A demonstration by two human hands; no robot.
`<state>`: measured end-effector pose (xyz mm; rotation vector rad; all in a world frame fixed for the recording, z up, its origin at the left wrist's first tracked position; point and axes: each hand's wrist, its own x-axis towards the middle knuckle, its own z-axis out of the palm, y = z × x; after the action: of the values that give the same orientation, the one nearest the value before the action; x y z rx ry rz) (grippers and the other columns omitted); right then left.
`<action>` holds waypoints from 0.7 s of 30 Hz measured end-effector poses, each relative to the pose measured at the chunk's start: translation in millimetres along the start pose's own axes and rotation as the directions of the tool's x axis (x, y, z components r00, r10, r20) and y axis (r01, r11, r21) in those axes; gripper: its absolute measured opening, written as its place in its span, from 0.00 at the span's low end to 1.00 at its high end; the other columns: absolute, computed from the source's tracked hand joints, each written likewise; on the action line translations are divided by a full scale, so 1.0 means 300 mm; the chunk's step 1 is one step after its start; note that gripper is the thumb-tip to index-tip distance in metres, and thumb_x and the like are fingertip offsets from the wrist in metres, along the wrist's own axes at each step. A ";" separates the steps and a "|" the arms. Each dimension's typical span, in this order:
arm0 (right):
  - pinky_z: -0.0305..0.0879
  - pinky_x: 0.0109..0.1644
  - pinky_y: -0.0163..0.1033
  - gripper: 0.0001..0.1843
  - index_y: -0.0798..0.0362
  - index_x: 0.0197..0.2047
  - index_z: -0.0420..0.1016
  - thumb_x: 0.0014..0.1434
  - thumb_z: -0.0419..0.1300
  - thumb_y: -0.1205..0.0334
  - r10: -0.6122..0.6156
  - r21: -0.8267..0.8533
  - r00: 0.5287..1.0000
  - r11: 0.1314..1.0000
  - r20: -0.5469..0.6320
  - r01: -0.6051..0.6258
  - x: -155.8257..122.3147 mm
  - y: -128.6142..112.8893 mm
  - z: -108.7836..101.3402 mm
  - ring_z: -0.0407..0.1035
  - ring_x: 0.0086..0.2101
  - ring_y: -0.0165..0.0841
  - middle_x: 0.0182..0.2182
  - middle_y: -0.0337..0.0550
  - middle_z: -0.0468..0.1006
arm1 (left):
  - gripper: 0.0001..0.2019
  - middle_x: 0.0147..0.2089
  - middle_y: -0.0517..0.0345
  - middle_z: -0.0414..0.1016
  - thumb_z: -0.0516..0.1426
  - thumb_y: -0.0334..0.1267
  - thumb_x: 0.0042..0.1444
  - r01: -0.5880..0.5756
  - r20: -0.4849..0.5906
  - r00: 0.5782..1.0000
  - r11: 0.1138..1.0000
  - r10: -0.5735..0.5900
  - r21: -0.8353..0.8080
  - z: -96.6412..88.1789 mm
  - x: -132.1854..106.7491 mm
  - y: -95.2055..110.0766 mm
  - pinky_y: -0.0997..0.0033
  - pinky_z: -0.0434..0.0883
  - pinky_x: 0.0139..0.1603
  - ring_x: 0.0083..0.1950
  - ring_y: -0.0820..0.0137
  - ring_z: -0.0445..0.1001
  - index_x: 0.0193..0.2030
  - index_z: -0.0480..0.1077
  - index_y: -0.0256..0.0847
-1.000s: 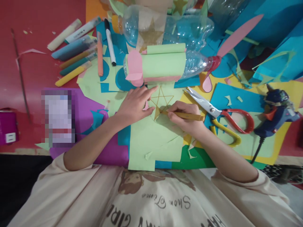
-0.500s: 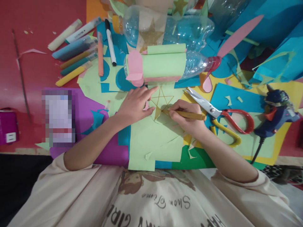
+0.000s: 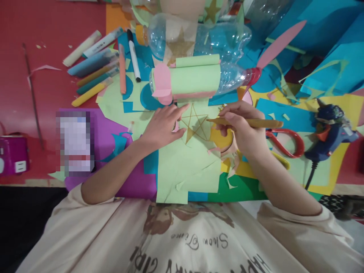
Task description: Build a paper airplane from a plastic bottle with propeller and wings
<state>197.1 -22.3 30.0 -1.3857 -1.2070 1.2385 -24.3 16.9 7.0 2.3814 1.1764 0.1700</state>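
A star outline [image 3: 196, 124] in golden-brown ink is drawn on the light green paper [image 3: 189, 170], with its lower left point coloured in. My left hand [image 3: 167, 123] lies on the paper at the star's left side, fingers spread. In my right hand [image 3: 241, 125] is a golden-brown marker [image 3: 264, 123], its tip near the star's right point; whether the tip touches the paper I cannot tell. Just beyond the star lies a plastic bottle [image 3: 231, 77] wrapped in green paper, with pink paper pieces and a red cap. My right hand partly covers the scissors [image 3: 287, 142].
Several markers [image 3: 93, 74] lie at the upper left, above a blurred rectangular object [image 3: 75, 142]. A larger clear bottle [image 3: 218, 36] with a yellow cap lies at the back. On the right is a blue glue gun [image 3: 327, 132] with its cord, among paper scraps.
My right hand has moved right with the marker, from the star's lower left to its right point. The star's lower right lines now show uncovered. My left hand stays in place.
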 end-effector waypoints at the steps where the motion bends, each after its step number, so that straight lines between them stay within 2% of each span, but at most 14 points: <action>1: 0.62 0.21 0.36 0.13 0.50 0.28 0.72 0.54 0.64 0.50 -0.007 -0.029 0.999 1.000 0.034 0.008 0.005 -0.010 -0.008 0.64 0.19 0.27 0.20 0.37 0.73 | 0.27 0.42 0.54 0.69 0.52 0.39 0.59 0.003 0.002 1.000 1.000 -0.003 0.003 -0.001 0.001 0.002 0.63 0.62 0.49 0.48 0.61 0.67 0.66 0.57 0.39; 5: 0.68 0.27 0.37 0.10 0.51 0.28 0.76 0.51 0.67 0.55 -0.011 -0.114 0.985 0.993 0.170 0.031 0.035 -0.033 -0.035 0.68 0.22 0.28 0.24 0.39 0.76 | 0.27 0.42 0.53 0.69 0.52 0.39 0.59 0.012 0.023 1.000 1.000 -0.012 0.008 -0.006 0.002 0.006 0.62 0.62 0.49 0.48 0.61 0.67 0.66 0.57 0.38; 9: 0.72 0.34 0.38 0.07 0.50 0.32 0.78 0.52 0.66 0.56 0.040 -0.088 0.971 0.996 0.235 -0.020 0.067 -0.021 -0.032 0.73 0.29 0.31 0.27 0.40 0.78 | 0.27 0.42 0.53 0.69 0.52 0.39 0.60 0.006 0.010 1.000 1.000 -0.006 0.004 -0.004 0.002 0.003 0.62 0.63 0.49 0.48 0.61 0.67 0.66 0.57 0.39; 12: 0.71 0.33 0.37 0.06 0.50 0.34 0.77 0.53 0.65 0.59 0.046 -0.068 0.977 0.997 0.209 -0.032 0.073 0.000 -0.007 0.73 0.30 0.31 0.28 0.39 0.78 | 0.28 0.43 0.53 0.69 0.52 0.40 0.59 0.001 0.009 1.000 1.000 -0.001 0.009 0.000 0.000 -0.001 0.62 0.63 0.49 0.47 0.60 0.67 0.66 0.57 0.39; 15: 0.69 0.32 0.36 0.05 0.52 0.34 0.74 0.54 0.64 0.61 -0.014 -0.085 0.988 0.996 0.151 0.027 0.061 0.020 0.019 0.71 0.27 0.28 0.27 0.38 0.77 | 0.27 0.43 0.53 0.69 0.52 0.41 0.60 -0.012 -0.006 1.000 1.000 0.012 0.005 0.003 -0.003 -0.006 0.63 0.63 0.49 0.48 0.60 0.67 0.66 0.57 0.40; 18: 0.69 0.34 0.37 0.05 0.52 0.35 0.73 0.54 0.64 0.63 -0.086 -0.144 0.988 0.984 0.128 0.105 0.039 0.025 0.028 0.73 0.31 0.30 0.31 0.39 0.78 | 0.27 0.44 0.51 0.68 0.51 0.42 0.61 -0.023 -0.014 1.000 1.000 0.023 0.013 0.006 -0.005 -0.011 0.62 0.62 0.49 0.49 0.60 0.67 0.66 0.57 0.38; 21: 0.71 0.37 0.38 0.05 0.52 0.37 0.74 0.56 0.62 0.61 -0.079 -0.138 0.985 0.985 0.154 0.100 0.014 0.018 0.026 0.75 0.35 0.32 0.34 0.41 0.79 | 0.28 0.44 0.51 0.68 0.51 0.44 0.61 -0.041 -0.015 0.999 0.999 0.041 0.025 0.010 -0.006 -0.016 0.62 0.62 0.48 0.48 0.60 0.66 0.67 0.56 0.36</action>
<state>189.8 -18.8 23.4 -1.3455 -1.4720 1.2283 -27.8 16.9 2.4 2.4307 1.1435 0.1891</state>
